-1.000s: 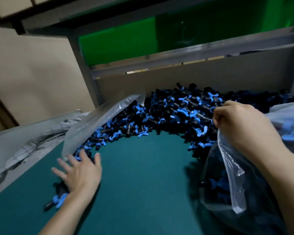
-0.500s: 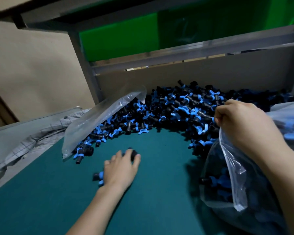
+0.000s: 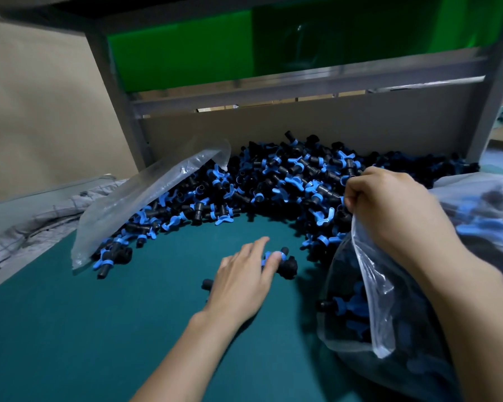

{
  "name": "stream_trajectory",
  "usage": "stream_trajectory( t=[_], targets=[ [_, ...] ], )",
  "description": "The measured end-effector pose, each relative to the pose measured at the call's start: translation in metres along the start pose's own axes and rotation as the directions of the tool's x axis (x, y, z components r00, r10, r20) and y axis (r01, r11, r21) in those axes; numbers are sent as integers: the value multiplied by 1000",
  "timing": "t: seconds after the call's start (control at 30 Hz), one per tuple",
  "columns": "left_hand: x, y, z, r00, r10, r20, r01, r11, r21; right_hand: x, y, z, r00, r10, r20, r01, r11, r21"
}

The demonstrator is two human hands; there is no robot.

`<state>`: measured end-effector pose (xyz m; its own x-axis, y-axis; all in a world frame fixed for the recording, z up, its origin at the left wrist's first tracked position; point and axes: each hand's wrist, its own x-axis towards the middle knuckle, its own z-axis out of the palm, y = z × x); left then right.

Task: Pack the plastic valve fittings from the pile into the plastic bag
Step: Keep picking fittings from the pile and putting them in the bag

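The left hand's [image 3: 241, 282] fingers [image 3: 256, 248] lay nearly straight and close together, palm down, pressing on a few loose fittings [image 3: 286, 264]. Black stubs and a blue collar showed past the fingertips, and another black end poked out at the hand's left edge. Half a second before, this hand and its fittings were farther left on the green mat [image 3: 99, 329]. A second before, it was at the pile's left tail beside the empty bag [image 3: 145, 198]. It had slid across to just short of the plastic bag [image 3: 357, 311].

The right hand [image 3: 389, 210] was curled into a fist, thumb and fingers pinching the bag's rim and holding it up. That grip had not changed across the frames. The bag stood on the mat at the right. It was already partly filled with black and blue fittings, and its mouth faced the left hand.

The pile [image 3: 273, 181] curved in an arc from the left tail round to the bag, banked against the cardboard wall [image 3: 302, 129] behind. The empty bag lay slanted over its left slope. Open mat lay inside the arc and toward the viewer. It ended at the left along a grey cloth [image 3: 41, 219], with a metal post [image 3: 119, 91] rising at the back corner.
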<state>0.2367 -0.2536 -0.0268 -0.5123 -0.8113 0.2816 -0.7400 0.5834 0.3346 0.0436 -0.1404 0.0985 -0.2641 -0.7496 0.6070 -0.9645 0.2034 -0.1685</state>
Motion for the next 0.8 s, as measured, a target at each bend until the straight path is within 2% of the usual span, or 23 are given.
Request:
stream_trajectory(
  t=[0.07,0.17,0.33,0.5,0.53,0.6,0.63,0.7,0.77,0.8],
  targets=[
    [-4,-12,-5,1000,-20,-11,21,998,59,0,0,0,1000,1,5,-1,1000,0],
    [-12,-28,-10,999,27,-41,-19,984,179,1,0,0,1000,5,8,-5,1000,-3],
    [-24,-29,-14,959,168,-227,-120,970,212,1,-1,-1,1000,4,7,-4,1000,6],
    [-28,-8,2,978,156,-137,-130,975,179,0,-1,-1,1000,-6,9,6,1000,16],
    [-25,-6,5,982,120,-149,-105,989,105,0,-1,-1,1000,-3,10,3,1000,15],
    [-17,2,7,981,-15,-195,-22,982,-186,0,-1,0,1000,-2,10,2,1000,11],
    [-13,8,8,972,-102,-210,20,933,-360,1,-1,0,1000,-4,10,4,1000,11],
    [-5,21,10,941,-261,-217,66,767,-638,0,-1,0,1000,-9,11,9,1000,13],
    [-4,31,12,915,-354,-194,67,608,-791,-1,-1,-1,1000,-9,14,8,1000,15],
    [-3,34,13,910,-367,-194,53,566,-823,0,-1,-1,1000,-6,12,6,1000,13]
  ],
)
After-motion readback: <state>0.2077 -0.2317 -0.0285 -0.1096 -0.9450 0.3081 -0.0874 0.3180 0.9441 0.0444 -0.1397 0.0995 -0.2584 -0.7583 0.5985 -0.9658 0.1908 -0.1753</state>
